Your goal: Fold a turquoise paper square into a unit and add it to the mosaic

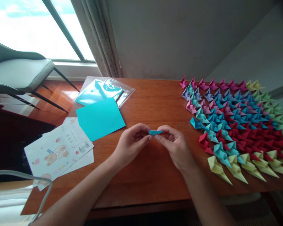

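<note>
A small folded piece of teal paper (155,132) is pinched between my two hands above the middle of the wooden table (155,100). My left hand (131,142) grips its left end with curled fingers. My right hand (173,144) grips its right end the same way. A flat stack of teal paper sheets (100,118) lies on the table to the left of my hands. Beyond it lies a clear plastic packet (103,89) with more teal paper inside.
Several folded paper boats (235,122) in pink, blue, teal, red and green cover the right side of the table in rows. Printed sheets with a bear drawing (58,150) lie at the left edge. A grey chair (19,70) stands by the window, and a grey cable (41,188) curves at lower left.
</note>
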Motion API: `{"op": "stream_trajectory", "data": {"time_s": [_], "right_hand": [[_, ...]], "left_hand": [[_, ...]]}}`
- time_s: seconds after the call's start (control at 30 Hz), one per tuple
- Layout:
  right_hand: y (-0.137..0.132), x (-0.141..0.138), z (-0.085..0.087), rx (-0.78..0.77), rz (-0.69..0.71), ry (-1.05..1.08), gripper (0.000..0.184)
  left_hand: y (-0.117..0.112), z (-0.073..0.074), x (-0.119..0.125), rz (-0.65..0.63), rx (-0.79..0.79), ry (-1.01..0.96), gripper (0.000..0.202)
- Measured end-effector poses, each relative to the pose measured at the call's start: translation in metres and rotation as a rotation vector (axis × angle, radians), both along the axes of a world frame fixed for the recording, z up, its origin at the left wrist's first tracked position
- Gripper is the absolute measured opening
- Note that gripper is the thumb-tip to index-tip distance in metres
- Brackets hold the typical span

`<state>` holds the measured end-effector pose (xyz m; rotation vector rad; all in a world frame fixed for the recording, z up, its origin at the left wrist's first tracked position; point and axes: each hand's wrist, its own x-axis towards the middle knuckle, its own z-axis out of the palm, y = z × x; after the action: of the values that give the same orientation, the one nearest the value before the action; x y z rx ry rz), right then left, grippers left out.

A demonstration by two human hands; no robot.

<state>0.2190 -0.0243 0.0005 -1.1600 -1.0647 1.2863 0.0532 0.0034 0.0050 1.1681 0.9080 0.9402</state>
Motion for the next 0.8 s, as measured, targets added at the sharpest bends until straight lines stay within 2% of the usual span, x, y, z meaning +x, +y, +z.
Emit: {"op": "stream_trajectory", "data": {"time_s": [0.1,0.2,0.33,0.5,0.63,0.8], "right_hand": [[0.0001,0.0003,-0.001,-0.005,0.023,-0.083,0.009],[0.0003,0.0018,-0.0026,0.078,-0.002,-0.218,0.008],[0.001,0.0052,-0.004,0.175,-0.05,-0.334,0.012],[0.0032,0.0063,-0.0073,0.128,-0.065,-0.251,0.011],[0.0037,0.0058,-0.0073,0.097,-0.022,-0.239,0.01],[0.0023,0.0046,-0.002,0.266,-0.102,-0.456,0.011]], "left_hand": [[-0.0003,0.0002,-0.0011,0.043,0.05,0.047,0.014],[0.0002,-0.0001,-0.002,0.068,0.078,0.097,0.009],[0.0013,0.0004,-0.001,0.126,0.016,0.072,0.014],[0.0022,0.0011,-0.0023,0.144,-0.019,0.017,0.017],[0.0036,0.0012,-0.0062,0.147,0.14,0.155,0.01],[0.0049,0.0032,-0.0074,0.17,0.423,0.378,0.01]]}}
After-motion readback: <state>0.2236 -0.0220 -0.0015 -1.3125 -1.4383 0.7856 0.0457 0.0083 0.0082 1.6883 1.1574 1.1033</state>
